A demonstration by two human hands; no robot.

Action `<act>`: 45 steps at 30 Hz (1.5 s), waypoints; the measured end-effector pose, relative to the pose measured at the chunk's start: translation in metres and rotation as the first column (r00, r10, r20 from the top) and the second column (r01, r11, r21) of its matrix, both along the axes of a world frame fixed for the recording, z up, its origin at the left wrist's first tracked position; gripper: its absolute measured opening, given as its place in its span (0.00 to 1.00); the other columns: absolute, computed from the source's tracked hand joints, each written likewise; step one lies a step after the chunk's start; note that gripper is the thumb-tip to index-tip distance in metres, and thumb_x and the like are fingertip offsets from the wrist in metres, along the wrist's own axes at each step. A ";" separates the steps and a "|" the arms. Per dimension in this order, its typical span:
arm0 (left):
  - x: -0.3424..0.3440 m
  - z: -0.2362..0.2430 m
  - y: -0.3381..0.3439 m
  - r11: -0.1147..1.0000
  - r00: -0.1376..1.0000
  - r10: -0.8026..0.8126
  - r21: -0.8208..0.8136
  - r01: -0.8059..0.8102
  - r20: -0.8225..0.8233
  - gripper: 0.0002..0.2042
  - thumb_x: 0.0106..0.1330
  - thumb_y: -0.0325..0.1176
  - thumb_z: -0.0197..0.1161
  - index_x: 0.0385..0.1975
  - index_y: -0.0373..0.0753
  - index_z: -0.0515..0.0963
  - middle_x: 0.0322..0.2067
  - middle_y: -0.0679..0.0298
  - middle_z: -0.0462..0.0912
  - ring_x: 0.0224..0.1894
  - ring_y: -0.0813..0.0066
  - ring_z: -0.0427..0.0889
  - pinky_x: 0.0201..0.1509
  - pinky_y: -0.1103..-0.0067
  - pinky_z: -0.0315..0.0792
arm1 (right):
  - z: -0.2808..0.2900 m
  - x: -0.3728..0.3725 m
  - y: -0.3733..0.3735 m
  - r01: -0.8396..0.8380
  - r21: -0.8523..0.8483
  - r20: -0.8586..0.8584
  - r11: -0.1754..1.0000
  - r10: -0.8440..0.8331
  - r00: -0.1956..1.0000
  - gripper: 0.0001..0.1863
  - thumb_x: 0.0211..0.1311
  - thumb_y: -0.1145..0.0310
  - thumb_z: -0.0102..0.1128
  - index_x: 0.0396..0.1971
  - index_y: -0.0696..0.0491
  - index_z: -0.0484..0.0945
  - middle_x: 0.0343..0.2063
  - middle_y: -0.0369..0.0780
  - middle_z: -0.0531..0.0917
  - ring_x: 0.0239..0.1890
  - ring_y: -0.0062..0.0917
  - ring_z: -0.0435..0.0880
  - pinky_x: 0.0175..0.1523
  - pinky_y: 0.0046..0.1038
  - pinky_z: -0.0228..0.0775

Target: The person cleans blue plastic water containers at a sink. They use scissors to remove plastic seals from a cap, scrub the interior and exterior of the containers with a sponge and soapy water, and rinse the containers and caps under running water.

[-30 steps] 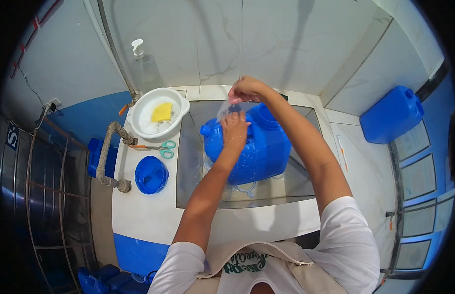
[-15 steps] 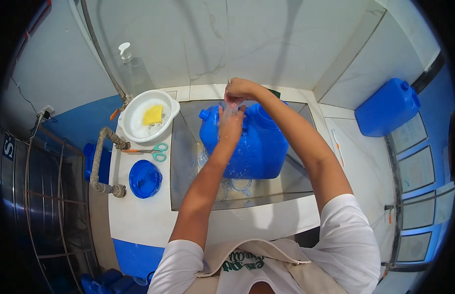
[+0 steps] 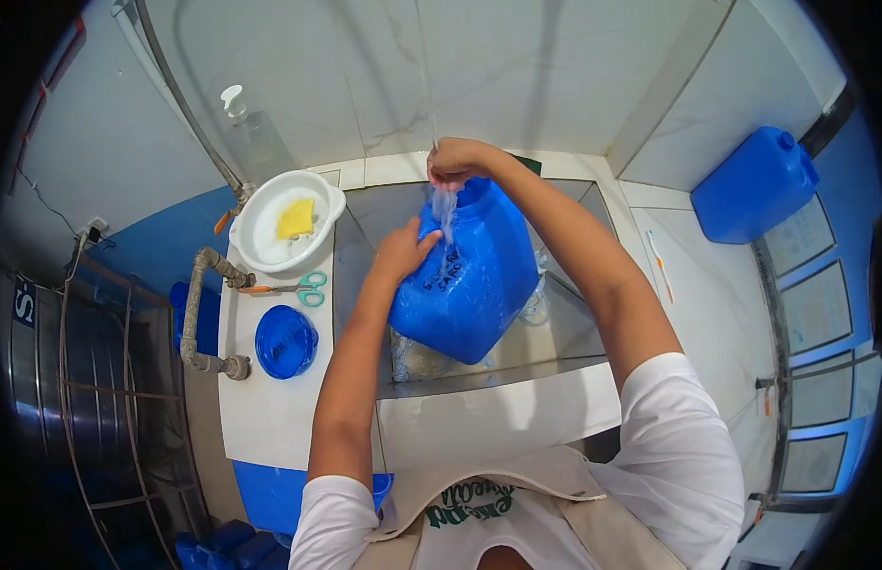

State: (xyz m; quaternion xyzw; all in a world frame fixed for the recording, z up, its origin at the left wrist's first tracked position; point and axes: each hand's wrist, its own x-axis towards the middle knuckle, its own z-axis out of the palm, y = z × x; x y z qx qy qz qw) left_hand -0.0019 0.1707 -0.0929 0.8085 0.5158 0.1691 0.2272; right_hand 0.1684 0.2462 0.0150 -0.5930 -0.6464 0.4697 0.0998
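A blue lid (image 3: 286, 341) and green scissors (image 3: 299, 288) lie left of the sink (image 3: 555, 332), where the left hand (image 3: 404, 250) presses spread fingers on the tilted blue jerrycan (image 3: 467, 277), the right hand (image 3: 457, 161) clenched at its mouth, a white basin (image 3: 260, 249) beyond

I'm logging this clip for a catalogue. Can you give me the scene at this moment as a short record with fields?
Setting: tiled sink under a white wall
Left hand: flat on the side of the blue jerrycan
Right hand: at the jerrycan's top, water running down below it
Jerrycan: tilted in the sink
On the counter: white bowl with yellow sponge, green-handled scissors, blue lid
Elsewhere: second blue jerrycan on the right ledge
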 end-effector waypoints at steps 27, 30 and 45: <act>0.035 -0.014 -0.007 0.759 0.999 -0.041 0.651 0.011 0.031 0.18 0.58 0.42 0.58 0.41 0.35 0.72 0.38 0.52 0.74 0.39 0.53 0.74 0.43 0.65 0.68 | -0.003 -0.022 -0.010 0.133 0.174 -0.197 0.976 -0.098 0.975 0.09 0.49 0.77 0.45 0.19 0.58 0.76 0.13 0.39 0.76 0.13 0.22 0.72 0.18 0.23 0.64; 0.061 -0.003 0.001 0.728 0.975 -0.198 0.682 0.075 0.105 0.19 0.57 0.44 0.59 0.42 0.37 0.72 0.38 0.53 0.75 0.37 0.55 0.75 0.41 0.65 0.69 | -0.005 -0.007 -0.009 0.178 0.152 -0.289 0.972 -0.128 0.949 0.17 0.59 0.70 0.39 0.18 0.60 0.75 0.13 0.42 0.75 0.13 0.25 0.73 0.19 0.27 0.67; 0.018 -0.002 -0.038 0.917 0.924 0.300 -0.338 -0.211 0.237 0.26 0.69 0.50 0.36 0.33 0.29 0.72 0.27 0.40 0.77 0.36 0.41 0.76 0.43 0.60 0.69 | -0.077 -0.013 -0.101 -0.618 0.612 0.692 0.494 0.043 0.720 0.25 0.41 0.64 0.60 0.43 0.59 0.76 0.31 0.45 0.79 0.37 0.36 0.78 0.43 0.35 0.66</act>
